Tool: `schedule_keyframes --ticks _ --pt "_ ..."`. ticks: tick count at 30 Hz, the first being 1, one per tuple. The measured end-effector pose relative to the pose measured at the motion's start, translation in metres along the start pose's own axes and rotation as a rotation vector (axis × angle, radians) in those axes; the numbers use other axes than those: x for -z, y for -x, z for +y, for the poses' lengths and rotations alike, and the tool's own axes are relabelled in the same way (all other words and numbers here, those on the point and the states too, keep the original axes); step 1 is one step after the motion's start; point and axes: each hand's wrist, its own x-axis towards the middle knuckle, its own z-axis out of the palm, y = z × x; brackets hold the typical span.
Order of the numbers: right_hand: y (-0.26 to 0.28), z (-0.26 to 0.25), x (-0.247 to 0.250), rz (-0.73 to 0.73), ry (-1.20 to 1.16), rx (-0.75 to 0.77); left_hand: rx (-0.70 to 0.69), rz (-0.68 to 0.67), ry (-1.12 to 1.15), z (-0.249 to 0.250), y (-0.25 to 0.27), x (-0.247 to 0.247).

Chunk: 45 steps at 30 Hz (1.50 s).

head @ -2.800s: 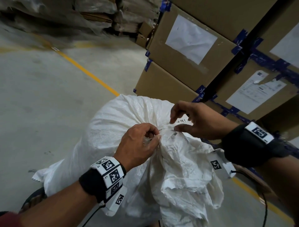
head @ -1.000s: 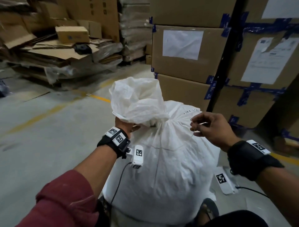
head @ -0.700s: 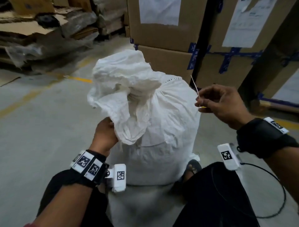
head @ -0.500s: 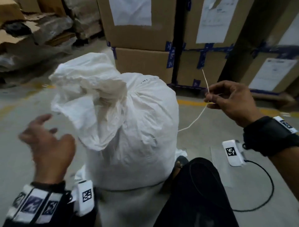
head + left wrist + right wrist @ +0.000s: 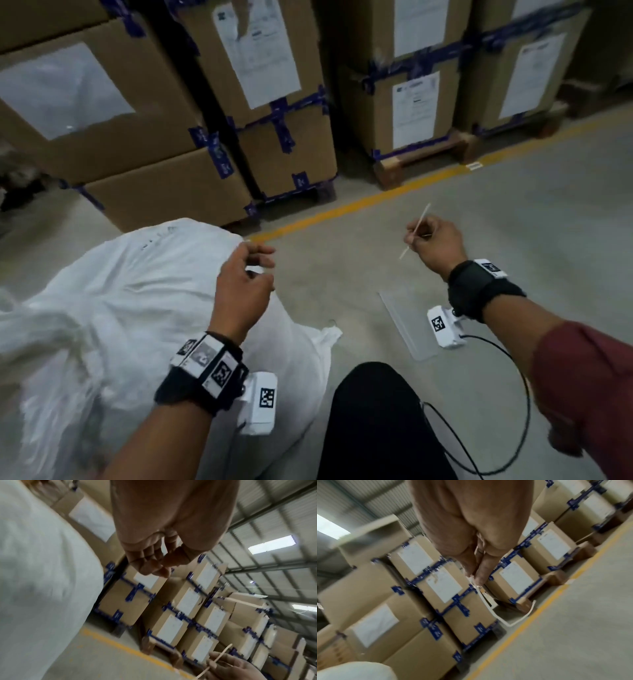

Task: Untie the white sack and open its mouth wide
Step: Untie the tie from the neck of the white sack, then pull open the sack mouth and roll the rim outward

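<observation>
While the right hand (image 5: 433, 245) pinches the freed white tie string (image 5: 415, 231) between thumb and fingertip, out over the bare floor (image 5: 513, 212) and well apart from the sack, the left hand (image 5: 245, 284) hangs above the white sack (image 5: 130, 308) with its fingers loosely curled and nothing in them. From the right wrist view the string loops down slack below the pinch, attached to nothing I can see. So the untying looks done, and the step in hand, as I judge it, is getting rid of the string and turning to the mouth. The sack stands low at the person's left, its crumpled neck bunched toward the left edge of the head view, near the stacked cardboard boxes (image 5: 284, 102). To do this well, I'd drop the string clear of the sack, then bring both hands to opposite sides of the neck, pinch the rim cloth, and draw it outward evenly, so the full sack does not tip.
</observation>
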Motion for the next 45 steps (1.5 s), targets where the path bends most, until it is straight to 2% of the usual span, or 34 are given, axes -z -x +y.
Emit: schedule_keyframes --ticks 3,6,9,13,15,20,22,25,28,31,33,35,37,40,43,45 --pt "-0.006 0.069 -0.008 0.057 -0.125 -0.124 0.133 -0.157 -0.052 -0.05 -0.008 -0.048" --pt "-0.015 0.133 -0.013 0.097 -0.276 -0.243 0.251 -0.21 -0.028 -0.1 0.0 -0.08" --pt "-0.015 0.167 -0.031 0.126 -0.4 -0.289 0.317 -0.251 -0.034 -0.134 -0.002 -0.105" --pt "-0.012 0.198 -0.057 0.244 -0.564 -0.332 0.346 -0.353 -0.083 -0.165 -0.004 -0.141" --pt "-0.015 0.221 -0.073 0.283 -0.554 -0.397 0.38 -0.39 -0.098 -0.188 -0.004 -0.158" --pt "0.002 0.294 -0.097 0.409 -0.482 -0.671 0.435 -0.5 -0.189 -0.235 0.018 -0.179" --pt "0.011 0.324 -0.102 0.397 -0.371 -0.766 0.452 -0.512 -0.219 -0.252 0.028 -0.181" --pt "0.025 0.353 -0.107 0.295 -0.177 -0.905 0.465 -0.511 -0.241 -0.27 0.029 -0.182" --pt "0.035 0.37 -0.109 0.322 -0.09 -0.991 0.479 -0.527 -0.241 -0.278 0.02 -0.188" --pt "0.045 0.37 -0.106 0.211 -0.082 -1.124 0.503 -0.538 -0.204 -0.279 0.013 -0.195" --pt "0.049 0.363 -0.101 0.203 -0.12 -1.139 0.505 -0.549 -0.182 -0.279 0.011 -0.201" --pt "0.051 0.336 -0.1 0.052 -0.107 -1.216 0.514 -0.547 -0.141 -0.279 0.011 -0.207" --pt "0.049 0.31 -0.098 -0.045 -0.132 -1.224 0.524 -0.541 -0.098 -0.273 0.012 -0.211" --pt "0.028 0.255 -0.101 -0.203 -0.101 -1.133 0.508 -0.51 -0.051 -0.25 0.011 -0.207" --pt "-0.013 0.174 -0.117 -0.291 -0.069 -0.991 0.425 -0.488 -0.01 -0.21 -0.006 -0.195" --pt "-0.031 0.108 -0.135 -0.387 -0.037 -0.897 0.327 -0.56 -0.029 -0.178 -0.017 -0.182"
